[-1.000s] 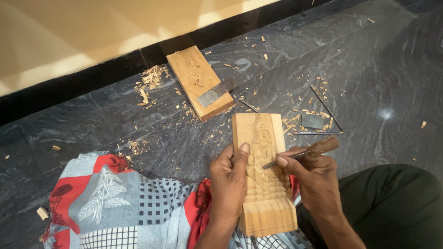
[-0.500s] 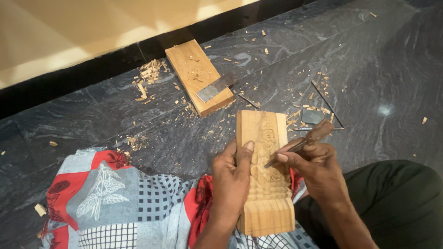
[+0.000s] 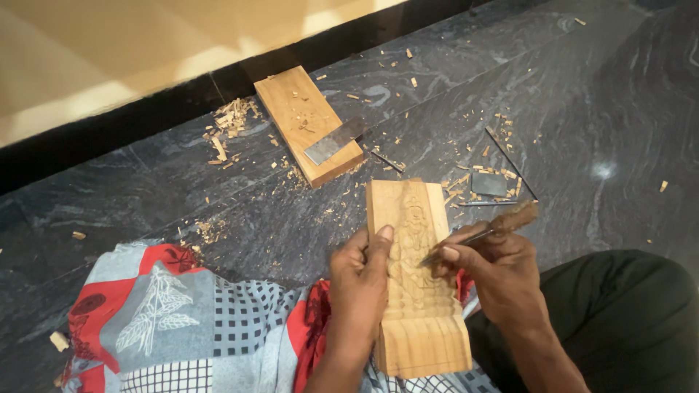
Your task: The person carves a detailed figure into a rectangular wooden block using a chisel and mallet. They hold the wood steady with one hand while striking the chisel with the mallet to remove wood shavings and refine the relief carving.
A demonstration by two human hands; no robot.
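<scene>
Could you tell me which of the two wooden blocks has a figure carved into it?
The carved block in the left hand; the plain block by the wall is uncarved.

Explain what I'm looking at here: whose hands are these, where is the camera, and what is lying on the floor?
There is no machine: these are a person's two bare hands, filmed by a camera worn on their head and looking down. The left hand steadies a carved wooden panel resting on their lap. The right hand holds a thin carving tool in its grip, tip against the carving. A patterned cloth in red, grey and white covers the lap. On the dark stone floor lie a plain wooden block with a flat metal blade on it, scattered wood chips, and a few thin metal tools beside a small flat stone.
</scene>
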